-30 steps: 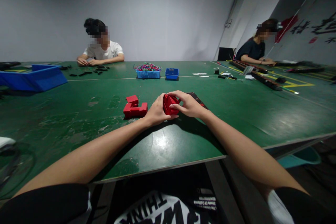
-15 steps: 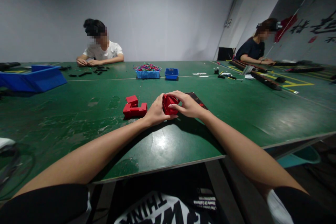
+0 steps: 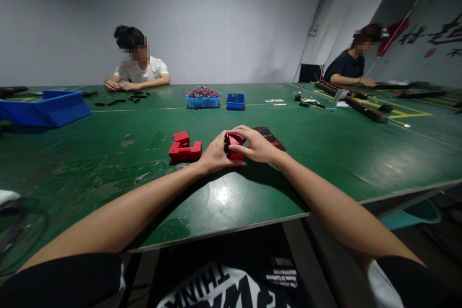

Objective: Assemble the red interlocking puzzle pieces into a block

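Between both hands, just above the green table (image 3: 119,173), is a red angular piece (image 3: 236,146), partly covered by fingers; its exact kind I cannot make out. My left hand (image 3: 215,153) grips it from the left, thumb along the near side. From the right, my right hand (image 3: 255,144) has its fingers over the top and its thumb on the front face. Left of my hands lies a red block with a notch (image 3: 185,152), and a smaller red piece (image 3: 181,137) sits behind it. A dark flat printed item (image 3: 269,137) lies behind my right hand, partly hidden.
Farther back stand a blue bin of colourful small pieces (image 3: 202,101) and a small blue tray (image 3: 236,101). A large blue bin (image 3: 46,108) is at left. Two people sit across the table, one among black parts (image 3: 117,101), one near long dark strips (image 3: 364,109).
The red piece has turned a little between my hands, showing a different face and a dark gap on its left. My fingers have shifted slightly. The red parts at left lie as before.
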The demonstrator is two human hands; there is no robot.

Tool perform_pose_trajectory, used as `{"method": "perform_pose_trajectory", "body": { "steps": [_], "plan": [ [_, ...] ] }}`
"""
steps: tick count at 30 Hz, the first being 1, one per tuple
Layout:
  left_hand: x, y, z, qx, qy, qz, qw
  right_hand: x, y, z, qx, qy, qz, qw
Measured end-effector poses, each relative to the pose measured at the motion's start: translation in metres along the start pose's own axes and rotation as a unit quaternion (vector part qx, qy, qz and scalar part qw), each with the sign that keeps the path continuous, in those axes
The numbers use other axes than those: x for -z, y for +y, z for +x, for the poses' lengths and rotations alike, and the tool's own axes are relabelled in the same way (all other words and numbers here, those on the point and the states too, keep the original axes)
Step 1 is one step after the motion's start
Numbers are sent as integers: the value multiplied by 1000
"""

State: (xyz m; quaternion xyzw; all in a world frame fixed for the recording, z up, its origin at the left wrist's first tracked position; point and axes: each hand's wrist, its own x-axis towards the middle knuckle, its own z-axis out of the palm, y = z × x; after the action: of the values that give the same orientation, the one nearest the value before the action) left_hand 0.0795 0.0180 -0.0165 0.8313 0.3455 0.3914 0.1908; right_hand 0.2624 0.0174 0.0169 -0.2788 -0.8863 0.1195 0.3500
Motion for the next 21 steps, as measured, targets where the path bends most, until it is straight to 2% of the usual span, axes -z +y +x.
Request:
{"method": "perform_pose_trajectory", "body": {
  "steps": [3,5,9,11,17,21],
  "plan": [
    [-2,-4,0,-17,20,22,999,-5,3,0,-43,44,27,998],
    [-3,-7,-1,-25,35,44,998,-8,6,0,-104,59,66,991],
    [-4,-11,-2,-35,31,59,997,-10,9,-1,-207,0,162,965],
    [-3,-11,-2,-38,31,61,997,-10,7,0,-218,-7,180,959],
    [-3,-12,-1,-73,39,70,994,-13,-2,4,-209,23,271,939],
    [-3,-12,-1,-58,27,96,993,-13,-2,4,-216,29,271,938]
  ]
}}
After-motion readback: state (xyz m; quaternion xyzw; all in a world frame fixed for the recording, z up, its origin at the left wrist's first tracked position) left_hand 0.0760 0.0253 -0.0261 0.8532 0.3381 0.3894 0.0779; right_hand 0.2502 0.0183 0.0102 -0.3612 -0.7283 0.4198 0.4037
